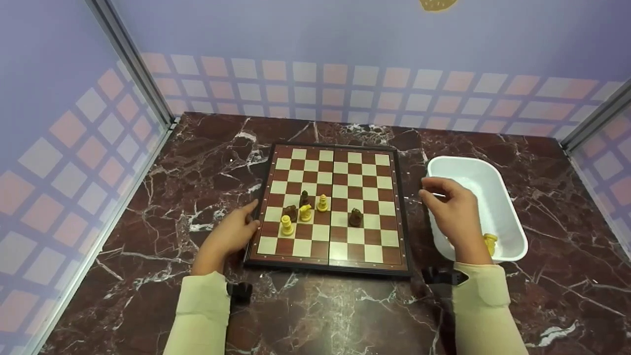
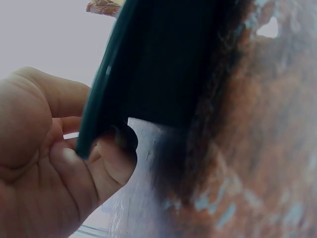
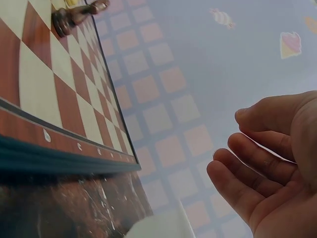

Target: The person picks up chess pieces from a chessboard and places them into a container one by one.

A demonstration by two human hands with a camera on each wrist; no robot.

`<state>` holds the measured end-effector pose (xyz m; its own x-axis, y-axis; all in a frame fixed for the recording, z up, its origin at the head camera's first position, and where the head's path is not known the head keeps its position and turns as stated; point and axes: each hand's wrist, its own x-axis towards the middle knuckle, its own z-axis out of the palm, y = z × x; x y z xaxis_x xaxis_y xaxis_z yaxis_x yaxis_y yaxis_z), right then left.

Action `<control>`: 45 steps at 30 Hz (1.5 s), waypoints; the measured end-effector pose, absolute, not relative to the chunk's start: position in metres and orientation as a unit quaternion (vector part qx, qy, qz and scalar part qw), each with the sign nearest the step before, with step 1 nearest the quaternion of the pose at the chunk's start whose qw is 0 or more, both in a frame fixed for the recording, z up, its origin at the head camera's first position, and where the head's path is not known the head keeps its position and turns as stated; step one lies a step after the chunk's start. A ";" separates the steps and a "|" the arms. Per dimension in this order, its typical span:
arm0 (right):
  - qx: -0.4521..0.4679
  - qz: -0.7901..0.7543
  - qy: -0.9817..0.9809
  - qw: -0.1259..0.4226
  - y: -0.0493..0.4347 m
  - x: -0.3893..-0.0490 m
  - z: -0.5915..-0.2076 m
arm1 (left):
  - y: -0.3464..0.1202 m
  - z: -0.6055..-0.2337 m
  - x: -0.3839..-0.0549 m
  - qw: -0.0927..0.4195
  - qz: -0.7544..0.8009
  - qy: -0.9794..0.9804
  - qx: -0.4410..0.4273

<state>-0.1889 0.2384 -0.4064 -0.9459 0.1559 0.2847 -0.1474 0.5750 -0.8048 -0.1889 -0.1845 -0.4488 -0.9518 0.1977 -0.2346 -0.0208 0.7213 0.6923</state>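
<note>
My left hand (image 1: 230, 232) grips the left edge of a folding chessboard (image 1: 319, 249); in the left wrist view its fingers curl around the dark rim. Left of the fold stand a yellow rook (image 1: 287, 226), a yellow knight (image 1: 305, 213), another yellow piece (image 1: 323, 203) and two dark pieces, one of them a slim dark piece (image 1: 304, 198). A dark chess piece (image 1: 355, 217) stands alone right of the fold. My right hand (image 1: 454, 212) hovers over the left side of a white plastic tray (image 1: 508, 217), its fingers loosely bent and holding nothing.
A yellow chess piece (image 1: 489, 243) lies in the tray near its front, partly hidden by my right wrist. The board and tray rest on a dark red marbled table (image 1: 325, 310). Panels with pastel squares (image 1: 335, 91) enclose the back and both sides.
</note>
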 end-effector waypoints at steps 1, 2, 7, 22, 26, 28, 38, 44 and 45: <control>0.004 0.459 -0.873 0.164 0.236 -0.189 -0.407 | -0.185 -0.449 -0.189 0.146 0.371 0.916 0.050; 0.009 0.455 -0.875 0.165 0.234 -0.189 -0.408 | -0.185 -0.450 -0.188 0.144 0.371 0.916 0.052; 0.028 0.436 -0.884 0.167 0.224 -0.190 -0.412 | -0.186 -0.451 -0.188 0.142 0.370 0.916 0.055; 0.081 0.428 -0.890 0.140 0.194 -0.189 -0.424 | -0.187 -0.452 -0.185 0.150 0.368 0.917 0.039; 0.093 0.415 -0.894 0.140 0.186 -0.189 -0.427 | -0.187 -0.452 -0.186 0.145 0.366 0.918 0.040; 0.096 0.410 -0.897 0.136 0.182 -0.189 -0.429 | -0.186 -0.452 -0.187 0.139 0.367 0.919 0.042; 0.123 0.405 -0.900 0.102 0.167 -0.187 -0.437 | -0.185 -0.452 -0.189 0.139 0.365 0.919 0.046; 0.123 0.382 -0.912 0.085 0.160 -0.184 -0.440 | -0.185 -0.450 -0.190 0.143 0.363 0.920 0.043; 0.122 0.383 -0.912 0.079 0.159 -0.184 -0.440 | -0.185 -0.450 -0.190 0.145 0.361 0.920 0.044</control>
<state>-0.1841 0.1593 -0.4404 -0.9579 -0.1618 0.2373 -0.2827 0.6765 -0.6800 -0.1902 -0.1848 -0.4500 -0.9543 0.1849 -0.2346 -0.0236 0.7362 0.6764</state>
